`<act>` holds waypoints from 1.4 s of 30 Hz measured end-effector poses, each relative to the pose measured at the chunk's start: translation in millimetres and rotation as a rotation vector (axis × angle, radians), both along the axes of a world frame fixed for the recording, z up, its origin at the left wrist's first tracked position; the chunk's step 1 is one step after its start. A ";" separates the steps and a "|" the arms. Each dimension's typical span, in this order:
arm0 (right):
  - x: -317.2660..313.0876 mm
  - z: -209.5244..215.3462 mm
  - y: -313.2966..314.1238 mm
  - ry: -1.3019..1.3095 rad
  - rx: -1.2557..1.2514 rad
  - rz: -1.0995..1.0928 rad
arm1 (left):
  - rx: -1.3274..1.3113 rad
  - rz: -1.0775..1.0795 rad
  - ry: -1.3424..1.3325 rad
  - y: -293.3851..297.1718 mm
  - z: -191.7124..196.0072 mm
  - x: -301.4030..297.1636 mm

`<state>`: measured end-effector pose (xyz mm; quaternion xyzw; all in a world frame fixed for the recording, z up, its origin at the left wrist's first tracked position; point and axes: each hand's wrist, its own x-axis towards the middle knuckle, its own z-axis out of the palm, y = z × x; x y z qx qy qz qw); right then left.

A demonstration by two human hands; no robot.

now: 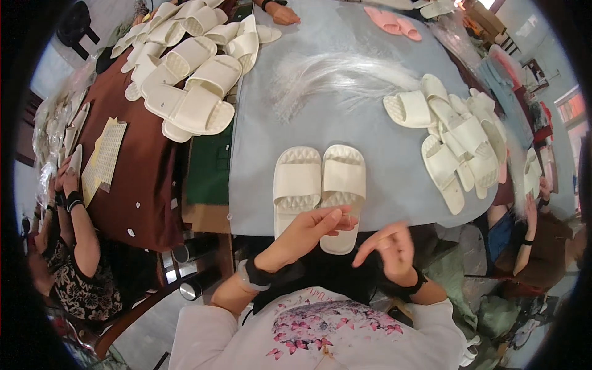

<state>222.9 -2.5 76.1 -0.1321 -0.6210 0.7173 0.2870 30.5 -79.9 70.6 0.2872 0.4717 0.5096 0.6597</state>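
Note:
A pair of cream-white slippers (pixel 298 179) lies side by side on the grey-blue table cover in front of me, their near ends at the table's edge. My left hand (pixel 311 231) is over the near part of the pair, fingers stretched to the right and thumb above them. I see nothing in it, and whether it touches the slippers is unclear. To the right of the pair, past the table's edge, my right hand (pixel 391 246) hangs in the air. It is slightly blurred, with the index finger apart from the others and no object visible in it.
Beyond the pair lies a spread of thin clear plastic strands (pixel 345 74). Cream slippers are heaped at the far left (pixel 197 80) and the right (pixel 465 135); pink slippers (pixel 392 23) lie at the back. Co-workers' hands show at left (pixel 68 179), right (pixel 531 206) and far edge (pixel 283 15).

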 end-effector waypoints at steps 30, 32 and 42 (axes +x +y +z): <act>7.1 -18.1 20.5 -0.664 -0.459 0.359 | -0.410 0.421 -0.015 -84.9 -31.9 -16.6; 11.0 -19.2 22.0 -0.680 -0.468 0.332 | -0.392 0.379 0.015 -100.0 -26.1 -15.2; 0.9 -22.5 23.2 -0.627 -0.425 0.323 | -0.373 0.472 -0.074 -100.3 -36.9 -14.9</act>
